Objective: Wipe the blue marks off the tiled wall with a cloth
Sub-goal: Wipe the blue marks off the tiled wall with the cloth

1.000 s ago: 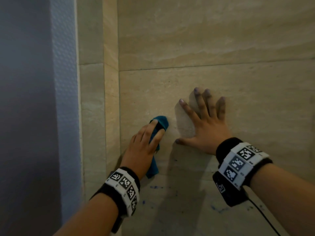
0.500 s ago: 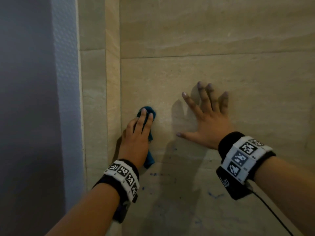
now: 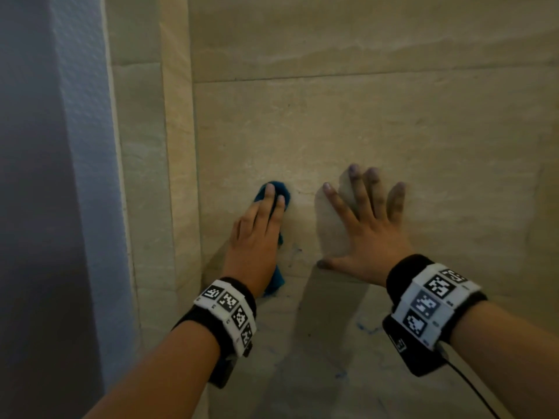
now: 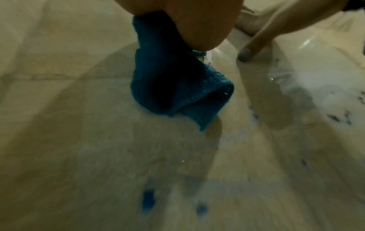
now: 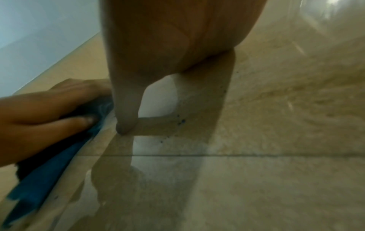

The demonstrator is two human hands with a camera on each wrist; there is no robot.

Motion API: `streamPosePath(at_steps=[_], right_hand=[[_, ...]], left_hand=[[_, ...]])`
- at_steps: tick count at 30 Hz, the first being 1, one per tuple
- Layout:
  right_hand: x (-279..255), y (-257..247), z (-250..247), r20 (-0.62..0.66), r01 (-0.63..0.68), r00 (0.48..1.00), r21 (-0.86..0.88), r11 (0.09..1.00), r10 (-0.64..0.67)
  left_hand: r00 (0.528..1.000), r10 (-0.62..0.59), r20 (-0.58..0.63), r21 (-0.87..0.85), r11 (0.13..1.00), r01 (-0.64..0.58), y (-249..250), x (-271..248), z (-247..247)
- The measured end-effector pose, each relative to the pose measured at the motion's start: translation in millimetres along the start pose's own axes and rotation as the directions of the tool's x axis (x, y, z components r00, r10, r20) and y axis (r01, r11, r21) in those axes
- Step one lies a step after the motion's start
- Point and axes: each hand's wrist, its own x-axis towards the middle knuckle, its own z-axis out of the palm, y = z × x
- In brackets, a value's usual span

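The left hand (image 3: 257, 237) has slid up and a bit to the left since a moment ago, and it has taken the blue cloth (image 3: 273, 192) with it. The hand lies over the cloth with its fingers laid long and nearly straight on top, pushing it flat on the tiled wall (image 3: 393, 122). One end of the cloth pokes out past the fingertips, and the other end hangs out below the palm, near the wrist band (image 3: 228, 313). From the left wrist view the hanging end of the cloth (image 4: 177, 87) looks folded and loose. The right hand (image 3: 369, 231) is in about the same spot as before. It is flat on the wall with its fingers spread wide and its thumb stuck out to the side, holding nothing. The two hands are near each other but not touching. Blue marks (image 3: 366, 328) are on the wall lower down, under the hands, and a few small blue dots (image 5: 181, 121) sit close by the right thumb. To the left of the tiles is a grey painted wall (image 3: 54, 176).
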Motion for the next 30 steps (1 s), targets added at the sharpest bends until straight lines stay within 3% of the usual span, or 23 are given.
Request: streamPosePath(at_steps=[7, 9, 12, 14, 20, 26, 30], right_hand=[[0, 1, 3, -0.023, 0.004, 1.0, -0.012, 1.0, -0.004], [-1, 0, 1, -0.011, 0.003, 1.0, -0.015, 1.0, -0.003], [0, 0, -3, 0.029, 0.01, 1.0, -0.019, 1.0, -0.009], [-1, 0, -3, 0.029, 0.003, 1.0, -0.027, 1.0, -0.002], [-1, 0, -4, 0.022, 0.014, 1.0, -0.015, 1.0, -0.013], [-1, 0, 0, -0.021, 0.015, 1.0, 0.01, 1.0, -0.015], [-5, 0, 1, -0.058, 0.029, 0.998, 0.025, 0.999, -0.028]], left_hand=[[0.975, 0.203, 0.093, -0.025, 0.979, -0.202, 2, -46, 15], [0.978, 0.178, 0.108, -0.023, 0.984, -0.177, -4, -47, 13], [0.996, -0.008, 0.086, -0.006, 1.0, 0.009, -7, -29, 3], [0.996, -0.056, 0.071, -0.013, 0.998, 0.057, -4, -16, 0], [0.999, 0.008, 0.043, -0.019, 1.0, -0.007, 17, -16, 2], [0.981, 0.164, 0.101, -0.014, 0.986, -0.163, 20, -43, 14], [0.974, 0.194, 0.116, -0.015, 0.981, -0.193, 11, -52, 13]])
